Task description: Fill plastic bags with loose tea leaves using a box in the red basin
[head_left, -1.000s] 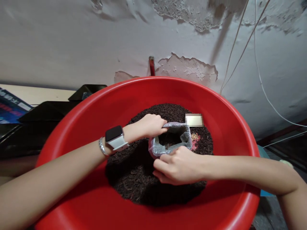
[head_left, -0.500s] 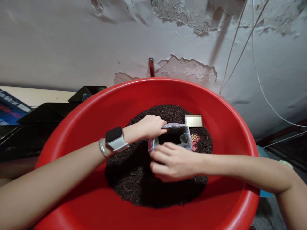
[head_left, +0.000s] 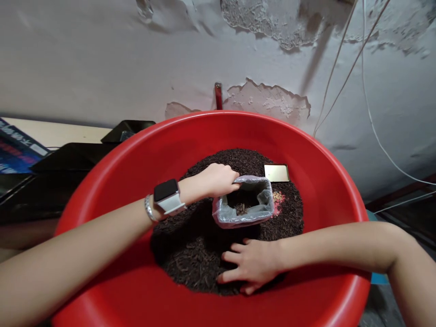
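A big red basin (head_left: 136, 154) fills the view, with a heap of dark brown tea leaves (head_left: 190, 254) in its middle. A small silvery plastic bag (head_left: 238, 220) stands upright in the heap, its mouth wide and some leaves inside. My left hand (head_left: 218, 179), with a white watch and a bracelet on the wrist, pinches the bag's far left rim. My right hand (head_left: 252, 265) lies flat on the leaves in front of the bag, fingers spread, holding nothing.
A small golden rectangular packet (head_left: 276, 172) lies on the leaves behind the bag. Black trays (head_left: 68, 159) and a blue printed box (head_left: 17, 154) sit left of the basin. Thin cables (head_left: 371, 122) hang along the peeling wall at the right.
My right hand has let go of the bag's near rim and dropped down onto the leaves in front. My left hand keeps its hold on the bag.
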A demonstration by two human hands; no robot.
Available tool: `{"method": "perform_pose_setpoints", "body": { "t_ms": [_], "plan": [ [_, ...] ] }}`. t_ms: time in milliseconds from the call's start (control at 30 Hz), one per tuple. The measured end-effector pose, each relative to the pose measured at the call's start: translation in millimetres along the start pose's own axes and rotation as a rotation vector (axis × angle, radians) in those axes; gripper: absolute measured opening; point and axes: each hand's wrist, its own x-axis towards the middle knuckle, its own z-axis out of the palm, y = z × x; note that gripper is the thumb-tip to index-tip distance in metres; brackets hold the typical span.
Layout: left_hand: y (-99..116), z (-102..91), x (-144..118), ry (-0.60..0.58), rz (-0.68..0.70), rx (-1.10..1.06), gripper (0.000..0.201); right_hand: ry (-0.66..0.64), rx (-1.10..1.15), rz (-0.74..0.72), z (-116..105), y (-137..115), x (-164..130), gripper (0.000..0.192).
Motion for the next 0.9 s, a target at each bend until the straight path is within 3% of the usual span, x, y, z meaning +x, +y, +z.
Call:
{"method": "perform_pose_setpoints", "body": {
  "t_ms": [167,333,467,700,900],
  "plan": [
    [1.1,-1.6,-1.7,0.010,-0.009,-0.018,0.042,-0.032,-0.004,0.093,-5.1,0.2,2.4,0.054],
    [0.0,-1.9,-1.6,0.008,0.013,-0.036,0.040,-0.097,-0.012,0.080,-12.2,0.2,1.4,0.046],
    [-0.2,-1.4,-0.6,-0.001,0.006,-0.034,0.037,-0.143,-0.001,0.070,-30.4,-2.6,0.5,0.038],
    [1.2,-3.2,-2.6,0.001,0.004,-0.035,0.039,0.162,-0.123,0.064,-69.3,-2.4,-7.5,0.024],
    [0.8,-0.2,-0.2,0.018,-0.008,-0.029,0.043,0.510,-0.180,0.191,-84.4,14.9,-15.1,0.020]
  ]
}}
